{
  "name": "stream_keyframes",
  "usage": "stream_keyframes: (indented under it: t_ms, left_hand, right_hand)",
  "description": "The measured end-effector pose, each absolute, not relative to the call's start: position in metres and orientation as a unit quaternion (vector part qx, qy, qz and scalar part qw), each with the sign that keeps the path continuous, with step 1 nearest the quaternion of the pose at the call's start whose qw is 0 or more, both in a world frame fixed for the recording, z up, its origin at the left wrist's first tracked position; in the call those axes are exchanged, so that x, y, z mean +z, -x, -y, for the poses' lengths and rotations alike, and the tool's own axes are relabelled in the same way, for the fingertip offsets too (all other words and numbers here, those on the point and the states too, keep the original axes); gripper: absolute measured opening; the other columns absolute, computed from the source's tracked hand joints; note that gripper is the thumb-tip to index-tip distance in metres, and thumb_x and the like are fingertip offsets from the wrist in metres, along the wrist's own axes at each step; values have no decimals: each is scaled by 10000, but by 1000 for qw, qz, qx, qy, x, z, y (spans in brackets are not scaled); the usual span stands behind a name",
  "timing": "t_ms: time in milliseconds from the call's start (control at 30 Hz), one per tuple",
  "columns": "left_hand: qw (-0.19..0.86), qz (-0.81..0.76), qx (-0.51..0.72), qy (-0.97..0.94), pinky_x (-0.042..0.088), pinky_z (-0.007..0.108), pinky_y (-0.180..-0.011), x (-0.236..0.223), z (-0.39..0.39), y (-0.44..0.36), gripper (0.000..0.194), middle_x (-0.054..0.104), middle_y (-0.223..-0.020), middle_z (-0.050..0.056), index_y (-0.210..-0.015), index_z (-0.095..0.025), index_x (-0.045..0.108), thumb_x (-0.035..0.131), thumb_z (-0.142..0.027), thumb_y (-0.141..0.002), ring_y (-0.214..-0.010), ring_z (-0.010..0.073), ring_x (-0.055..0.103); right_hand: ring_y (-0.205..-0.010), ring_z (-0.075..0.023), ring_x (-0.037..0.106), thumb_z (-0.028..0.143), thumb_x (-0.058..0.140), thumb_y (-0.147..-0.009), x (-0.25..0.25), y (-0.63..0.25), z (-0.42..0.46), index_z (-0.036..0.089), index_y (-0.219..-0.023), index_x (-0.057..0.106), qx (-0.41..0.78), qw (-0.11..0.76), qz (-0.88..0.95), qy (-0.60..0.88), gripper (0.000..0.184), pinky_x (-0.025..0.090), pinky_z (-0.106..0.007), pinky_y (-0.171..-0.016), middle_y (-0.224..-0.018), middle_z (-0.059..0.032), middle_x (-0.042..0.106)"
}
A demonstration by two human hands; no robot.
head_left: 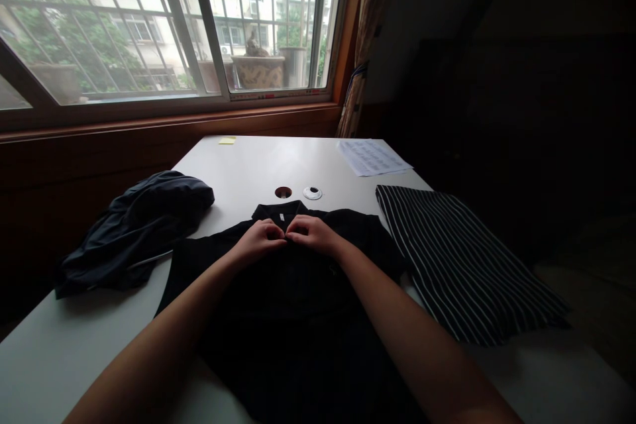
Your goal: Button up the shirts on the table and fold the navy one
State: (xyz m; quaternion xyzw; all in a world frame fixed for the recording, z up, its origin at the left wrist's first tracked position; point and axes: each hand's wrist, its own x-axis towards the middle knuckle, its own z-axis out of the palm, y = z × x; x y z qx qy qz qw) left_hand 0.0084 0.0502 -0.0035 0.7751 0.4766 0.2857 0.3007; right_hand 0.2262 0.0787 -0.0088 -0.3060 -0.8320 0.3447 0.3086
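Note:
A black short-sleeved shirt (298,318) with a collar lies spread on the white table, its collar toward the window. Just below the collar, my left hand (261,238) and my right hand (313,233) meet at the front opening. Fingers and thumb of each are pinched together on the shirt's cloth, the fingertips almost touching. Whether a button sits between them is too small and dark to tell. A small white label (281,217) shows inside the collar.
A crumpled dark garment (144,225) lies on the left of the table (248,169), a folded black-and-white striped garment (462,258) on the right. Printed papers (372,157) and a yellow note (227,140) lie at the back. A cable hole (283,193) and its round cover (313,193) are beyond the collar.

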Motion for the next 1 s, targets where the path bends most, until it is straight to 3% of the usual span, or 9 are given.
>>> stream_keyframes:
  t_ms: [167, 400, 733, 1000]
  left_hand:
    - [283, -481, 329, -762, 510, 330, -782, -6, -45, -12, 167, 619, -882, 42, -813, -195, 738, 724, -357, -775, -855, 203, 625]
    - [245, -444, 358, -784, 475, 257, -643, -8, -39, -15, 103, 601, -839, 26, -822, -184, 708, 672, -281, -829, -705, 135, 596]
    - [231, -429, 338, -805, 502, 263, -688, -14, -42, -9, 100, 616, -873, 31, -898, -201, 718, 651, -253, -845, -737, 141, 614]
    - [240, -447, 338, -793, 513, 259, -706, -15, -43, -8, 82, 626, -871, 25, -882, -199, 741, 690, -225, -824, -757, 147, 636]
  right_hand:
    - [-750, -130, 568, 232, 735, -779, -8, -229, -79, 194, -932, 729, 328, 287, 846, 306, 158, 480, -259, -692, -917, -19, 614]
    - [-812, -146, 608, 164, 707, -785, -8, -227, -81, 198, -899, 729, 287, 281, 865, 301, 121, 493, -280, -778, -899, -13, 620]
    - [-772, -132, 585, 140, 696, -780, -10, -226, -79, 206, -910, 681, 189, 241, 899, 312, 147, 451, -241, -704, -919, -10, 615]
    - [-754, -123, 599, 134, 662, -824, -12, -226, -74, 228, -939, 690, 108, 263, 912, 295, 151, 447, -223, -688, -944, -9, 623]
